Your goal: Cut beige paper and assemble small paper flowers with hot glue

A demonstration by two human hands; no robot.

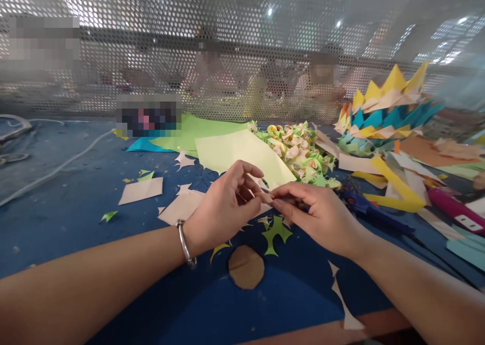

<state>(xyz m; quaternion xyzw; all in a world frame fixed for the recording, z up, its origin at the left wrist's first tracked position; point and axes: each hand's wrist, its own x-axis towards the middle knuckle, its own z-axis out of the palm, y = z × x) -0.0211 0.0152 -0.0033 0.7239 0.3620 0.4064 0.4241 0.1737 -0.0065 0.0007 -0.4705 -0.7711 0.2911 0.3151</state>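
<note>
My left hand (pixel 223 206) and my right hand (pixel 318 213) meet over the blue table (pixel 76 218), fingertips pinched together on a small pale piece of paper (pixel 266 197) that is mostly hidden by the fingers. A silver bangle (pixel 185 244) circles my left wrist. Just below the hands lie a green star-shaped paper scrap (pixel 276 231) and a brown paper disc (pixel 246 266). A pale yellow sheet (pixel 242 155) lies right behind the hands.
A heap of small folded paper flowers (pixel 299 150) lies beyond the hands. A spiky coloured paper construction (pixel 382 110) stands at right, with paper strips, a blue tool (pixel 375 213) and a pink tool (pixel 454 208). Paper offcuts lie at left. A perforated screen (pixel 227 57) closes off the back; people sit behind it.
</note>
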